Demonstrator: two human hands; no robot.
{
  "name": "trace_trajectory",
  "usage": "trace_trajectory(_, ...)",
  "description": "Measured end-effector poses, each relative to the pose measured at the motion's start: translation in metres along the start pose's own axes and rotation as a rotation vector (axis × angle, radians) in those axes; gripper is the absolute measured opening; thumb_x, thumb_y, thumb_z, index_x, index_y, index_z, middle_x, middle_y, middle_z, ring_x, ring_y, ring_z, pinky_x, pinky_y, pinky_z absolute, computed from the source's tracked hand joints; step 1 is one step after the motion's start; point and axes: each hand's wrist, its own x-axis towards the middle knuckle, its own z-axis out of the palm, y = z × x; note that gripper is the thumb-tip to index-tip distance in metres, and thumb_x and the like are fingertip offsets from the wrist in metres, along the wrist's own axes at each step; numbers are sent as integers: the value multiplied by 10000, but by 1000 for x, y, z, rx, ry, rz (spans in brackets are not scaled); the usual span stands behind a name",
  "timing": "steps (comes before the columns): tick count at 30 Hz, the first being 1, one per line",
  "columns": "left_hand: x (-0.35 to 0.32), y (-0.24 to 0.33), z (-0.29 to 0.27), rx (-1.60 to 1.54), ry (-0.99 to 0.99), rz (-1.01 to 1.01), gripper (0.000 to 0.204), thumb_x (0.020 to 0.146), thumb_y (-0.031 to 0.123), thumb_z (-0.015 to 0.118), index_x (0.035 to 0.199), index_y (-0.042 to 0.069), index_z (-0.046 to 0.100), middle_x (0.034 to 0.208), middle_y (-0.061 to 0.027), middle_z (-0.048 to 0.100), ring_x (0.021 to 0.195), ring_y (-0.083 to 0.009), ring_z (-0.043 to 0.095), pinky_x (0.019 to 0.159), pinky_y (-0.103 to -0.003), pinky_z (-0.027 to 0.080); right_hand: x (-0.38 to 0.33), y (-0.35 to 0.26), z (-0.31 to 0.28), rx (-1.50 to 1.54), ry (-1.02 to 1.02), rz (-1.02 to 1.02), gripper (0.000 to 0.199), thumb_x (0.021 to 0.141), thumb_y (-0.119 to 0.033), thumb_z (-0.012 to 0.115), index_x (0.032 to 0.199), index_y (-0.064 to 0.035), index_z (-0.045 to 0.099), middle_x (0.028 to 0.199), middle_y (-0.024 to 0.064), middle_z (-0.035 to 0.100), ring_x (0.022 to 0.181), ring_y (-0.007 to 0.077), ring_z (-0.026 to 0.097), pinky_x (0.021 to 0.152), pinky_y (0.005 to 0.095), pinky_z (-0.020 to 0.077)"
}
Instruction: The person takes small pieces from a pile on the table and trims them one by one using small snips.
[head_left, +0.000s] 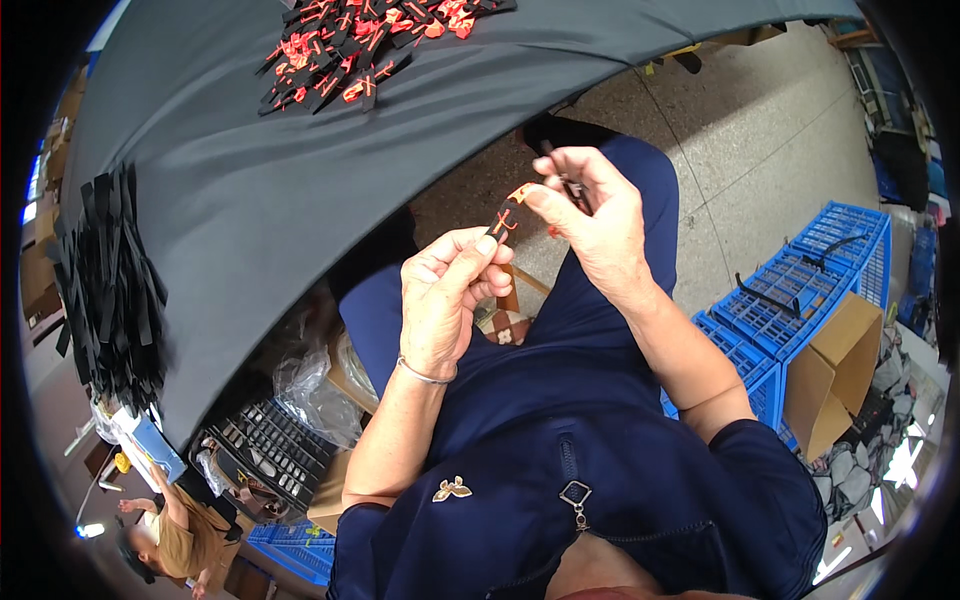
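Both hands pinch one small black strip point(505, 218) with orange marks on it. Left hand point(447, 300): thumb and fingers closed on the strip's lower end, grasping it. Right hand point(590, 215): thumb and forefinger closed on the strip's upper end; a thin dark tool point(568, 180) also sits between this hand's fingers, its tip partly hidden.

Strip position: held in the air above the lap, between the two hands, just off the edge of the grey table point(250, 200). Long axis runs diagonally, lower-left to upper-right in the view. Upper end points toward the right thumb, lower end toward the left fingertips. Orange marks face the camera.

A thin bracelet point(425, 376) circles the left wrist.

On the table: a pile of black-and-orange pieces point(360, 50) at the far side, well apart from the hands; a stack of plain black strips point(110, 290) at the person's left edge.

On the floor to the right: blue crates point(800, 300) and an open cardboard box point(835, 370). Lower left: another person point(170, 535), seated, well apart.
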Motion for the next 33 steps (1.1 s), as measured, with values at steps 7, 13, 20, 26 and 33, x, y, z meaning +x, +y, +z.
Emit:
trace_trajectory(7, 2, -6, 10, 114, 72, 77, 160, 875, 121, 607, 946, -21, 631, 790, -67, 653, 624, -85, 592, 610, -208, 503, -20, 3, 0, -319, -110, -68, 126, 774, -22, 698, 849, 20, 607, 768, 17, 597, 678, 51, 553, 594, 216, 459)
trace_trajectory(13, 8, -1, 11, 392, 135, 200, 127, 865, 81, 610, 913, -35, 634, 771, -57, 648, 631, -75, 591, 601, -208, 498, -16, -1, -5, -149, -292, 38, 100, 861, -93, 602, 818, -6, 577, 708, -13, 518, 604, 25, 428, 519, 206, 364)
trace_trajectory(20, 21, -5, -22, 98, 233, 151, 133, 870, 85, 573, 910, -27, 631, 750, -76, 646, 586, -101, 603, 564, -225, 514, -18, -13, -14, 16, -416, 84, 103, 850, -70, 633, 870, 14, 579, 748, -10, 542, 698, 31, 491, 629, 194, 423)
trace_trajectory(26, 14, -5, -18, -111, 102, 111, 162, 874, 98, 570, 955, -36, 616, 786, -92, 651, 608, -114, 611, 579, -237, 521, -11, -7, -5, -282, -76, -138, 261, 830, -99, 666, 1061, -9, 585, 890, 33, 597, 782, 86, 566, 704, 216, 471)
trace_trajectory(33, 10, 1, -6, -72, 78, 133, 143, 864, 93, 586, 928, -32, 617, 779, -84, 645, 608, -91, 588, 593, -221, 508, -11, 0, -14, -603, -183, -304, 222, 783, -43, 694, 988, 1, 622, 847, 64, 602, 732, 103, 570, 627, 219, 452)
